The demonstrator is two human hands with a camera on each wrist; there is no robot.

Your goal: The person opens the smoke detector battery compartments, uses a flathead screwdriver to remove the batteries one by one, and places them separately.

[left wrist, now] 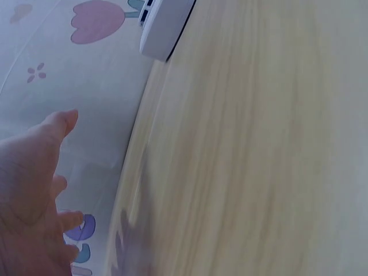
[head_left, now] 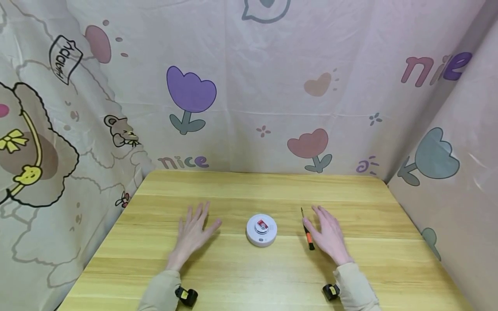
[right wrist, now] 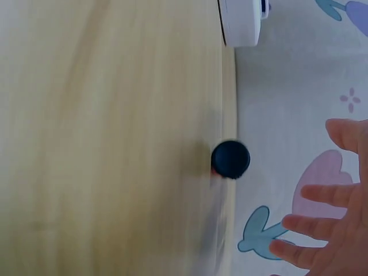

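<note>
A round white device like a smoke detector (head_left: 261, 238), with a red and white label on its raised centre, lies on the wooden table between both hands. My left hand (head_left: 193, 233) is spread to its left, fingers straight and holding nothing. On the other side, my right hand (head_left: 328, 233) is stretched out beside a small screwdriver (head_left: 309, 238) with a black and orange handle. The screwdriver's tip points toward the back. In the right wrist view its dark round handle end (right wrist: 230, 159) faces the camera, apart from the extended fingers.
The wooden table (head_left: 233, 276) meets a printed cloth (head_left: 249, 86) along its back edge, and more cloth hangs at both sides. A small black camera (head_left: 186, 296) sits at the left wrist and another (head_left: 331, 292) at the right wrist.
</note>
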